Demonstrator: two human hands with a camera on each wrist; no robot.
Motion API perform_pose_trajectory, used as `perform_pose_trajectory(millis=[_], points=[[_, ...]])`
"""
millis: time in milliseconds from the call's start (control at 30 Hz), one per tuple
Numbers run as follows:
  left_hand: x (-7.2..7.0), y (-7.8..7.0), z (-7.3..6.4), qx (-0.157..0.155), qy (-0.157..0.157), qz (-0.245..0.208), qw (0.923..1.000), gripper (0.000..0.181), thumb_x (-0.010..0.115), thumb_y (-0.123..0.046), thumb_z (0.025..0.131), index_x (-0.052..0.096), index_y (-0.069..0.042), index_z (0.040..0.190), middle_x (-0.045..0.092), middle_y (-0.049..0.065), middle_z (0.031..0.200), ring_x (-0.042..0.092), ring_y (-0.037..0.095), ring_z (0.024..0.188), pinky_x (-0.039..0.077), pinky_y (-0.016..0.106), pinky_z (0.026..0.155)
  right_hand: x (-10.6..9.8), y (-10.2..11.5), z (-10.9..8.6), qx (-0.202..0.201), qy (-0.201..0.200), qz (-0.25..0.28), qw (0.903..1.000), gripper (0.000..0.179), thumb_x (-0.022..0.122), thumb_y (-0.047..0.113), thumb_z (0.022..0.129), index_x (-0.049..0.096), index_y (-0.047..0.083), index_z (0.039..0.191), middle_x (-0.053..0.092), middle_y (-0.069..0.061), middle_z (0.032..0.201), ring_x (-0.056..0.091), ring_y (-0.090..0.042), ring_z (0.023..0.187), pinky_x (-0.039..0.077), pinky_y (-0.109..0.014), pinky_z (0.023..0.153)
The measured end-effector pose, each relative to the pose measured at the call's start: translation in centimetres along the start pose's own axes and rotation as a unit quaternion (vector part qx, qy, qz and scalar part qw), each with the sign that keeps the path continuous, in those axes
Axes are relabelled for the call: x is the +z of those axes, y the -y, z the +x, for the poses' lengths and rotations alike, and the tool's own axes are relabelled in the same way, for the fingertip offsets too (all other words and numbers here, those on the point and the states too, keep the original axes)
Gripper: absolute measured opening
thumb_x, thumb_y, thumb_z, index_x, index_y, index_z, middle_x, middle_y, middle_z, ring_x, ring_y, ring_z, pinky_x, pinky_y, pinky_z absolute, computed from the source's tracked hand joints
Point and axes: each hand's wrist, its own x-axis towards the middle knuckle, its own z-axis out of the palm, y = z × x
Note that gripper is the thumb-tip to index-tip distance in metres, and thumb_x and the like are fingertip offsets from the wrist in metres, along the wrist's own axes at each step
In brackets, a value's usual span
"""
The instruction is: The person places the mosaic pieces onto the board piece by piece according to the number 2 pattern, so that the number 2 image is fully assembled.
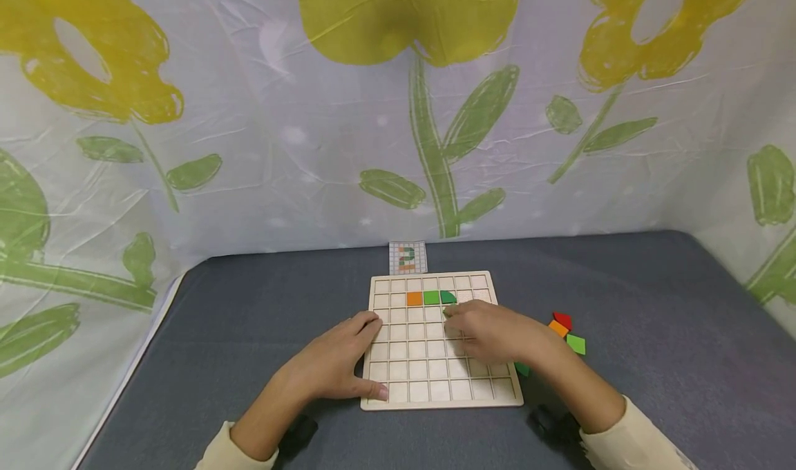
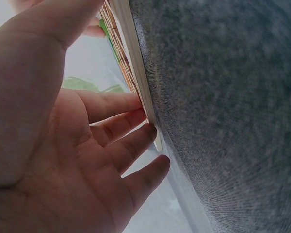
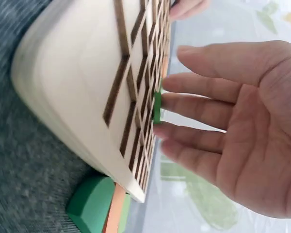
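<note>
A pale wooden grid board (image 1: pixel 429 391) lies on the dark cloth in the head view. In an upper row sit an orange square (image 1: pixel 414 298), a green square (image 1: pixel 431 297) and a dark green quarter-round piece (image 1: pixel 448 296). My left hand (image 1: pixel 338 359) rests along the board's left edge, thumb over the near-left corner and fingertips at the side. With fingers extended, my right hand (image 1: pixel 488 328) touches a green piece (image 3: pixel 157 108) just below the quarter-round one. That piece is mostly hidden under the fingertips in the head view.
Right of the board lie loose pieces: red (image 1: pixel 562 319), orange (image 1: pixel 557 328), light green (image 1: pixel 576 345) and dark green (image 1: pixel 522 369), partly behind the right forearm. A small pattern card (image 1: pixel 419 268) lies at the board's far edge. A flower-printed curtain (image 1: pixel 280 145) hangs behind the table.
</note>
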Motion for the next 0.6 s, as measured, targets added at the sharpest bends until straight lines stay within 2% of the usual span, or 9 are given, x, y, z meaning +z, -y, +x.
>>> perform_pose_trajectory(millis=[100, 167, 200, 300, 400, 500, 567, 600], points=[[0.1, 0.0, 0.0, -0.002, 0.003, 0.000, 1.0000, 0.109, 0.075, -0.069, 0.077, 0.039, 0.002, 0.151, 0.038, 0.017, 0.152, 0.041, 0.034, 0.138, 0.039, 0.048, 0.108, -0.1, 0.5, -0.2, 0.013, 0.022, 0.019, 0.9995, 0.023, 0.065, -0.005, 0.088, 0.057, 0.013, 0.076, 0.052, -0.030, 0.139, 0.058, -0.042, 0.116, 0.049, -0.044, 0.087], [0.1, 0.0, 0.0, -0.004, 0.004, 0.001, 1.0000, 0.110, 0.074, -0.069, 0.077, 0.039, 0.002, 0.151, 0.038, 0.017, 0.152, 0.041, 0.034, 0.138, 0.039, 0.048, 0.108, 0.0, 0.8, -0.2, 0.032, 0.025, 0.021, 0.9989, 0.023, 0.066, -0.002, 0.088, 0.056, 0.015, 0.075, 0.049, -0.031, 0.141, 0.059, -0.042, 0.112, 0.047, -0.042, 0.081], [0.1, 0.0, 0.0, -0.004, 0.005, 0.001, 1.0000, 0.110, 0.074, -0.070, 0.077, 0.039, 0.002, 0.151, 0.038, 0.017, 0.152, 0.041, 0.034, 0.138, 0.039, 0.048, 0.108, 0.1, 1.0, -0.2, 0.041, 0.023, 0.017, 0.9988, 0.020, 0.067, 0.000, 0.088, 0.058, 0.014, 0.078, 0.049, -0.031, 0.142, 0.058, -0.042, 0.113, 0.048, -0.043, 0.083], [0.1, 0.0, 0.0, -0.005, 0.007, 0.001, 1.0000, 0.110, 0.074, -0.070, 0.076, 0.039, 0.002, 0.152, 0.038, 0.016, 0.152, 0.041, 0.033, 0.138, 0.039, 0.048, 0.108, 0.5, 1.4, -0.2, 0.067, 0.016, 0.002, 0.9976, 0.004, 0.068, 0.005, 0.089, 0.066, 0.008, 0.090, 0.048, -0.030, 0.143, 0.057, -0.040, 0.114, 0.049, -0.044, 0.084], [0.0, 0.0, 0.0, -0.007, 0.009, -0.001, 0.9999, 0.110, 0.074, -0.070, 0.077, 0.038, 0.002, 0.152, 0.037, 0.016, 0.152, 0.041, 0.034, 0.138, 0.039, 0.048, 0.108, 0.8, 1.7, -0.1, 0.082, 0.013, -0.028, 0.9961, 0.024, 0.070, 0.010, 0.090, 0.069, -0.001, 0.111, 0.048, -0.029, 0.144, 0.054, -0.039, 0.120, 0.049, -0.047, 0.093], [-0.1, -0.1, 0.0, -0.007, 0.009, -0.004, 0.9999, 0.109, 0.075, -0.068, 0.077, 0.038, 0.002, 0.152, 0.037, 0.017, 0.153, 0.040, 0.034, 0.138, 0.039, 0.049, 0.108, 0.9, 1.7, 0.0, 0.088, 0.012, -0.054, 0.9946, 0.040, 0.070, 0.011, 0.090, 0.064, -0.006, 0.126, 0.049, -0.027, 0.144, 0.052, -0.039, 0.122, 0.047, -0.049, 0.097], [-0.1, -0.1, 0.0, -0.009, 0.009, -0.007, 0.9999, 0.109, 0.076, -0.067, 0.078, 0.038, 0.002, 0.152, 0.036, 0.017, 0.153, 0.040, 0.035, 0.139, 0.038, 0.049, 0.109, 0.8, 1.5, 0.0, 0.083, 0.011, -0.052, 0.9951, 0.042, 0.070, 0.010, 0.090, 0.060, -0.005, 0.129, 0.055, -0.023, 0.139, 0.054, -0.039, 0.120, 0.048, -0.050, 0.096], [-0.2, 0.0, 0.0, -0.010, 0.010, -0.008, 0.9999, 0.108, 0.076, -0.066, 0.078, 0.037, 0.002, 0.152, 0.036, 0.017, 0.153, 0.039, 0.035, 0.139, 0.038, 0.050, 0.109, 0.7, 1.3, 0.1, 0.080, 0.011, -0.042, 0.9959, 0.039, 0.069, 0.009, 0.091, 0.060, -0.003, 0.127, 0.061, -0.019, 0.131, 0.055, -0.037, 0.116, 0.049, -0.048, 0.093]])
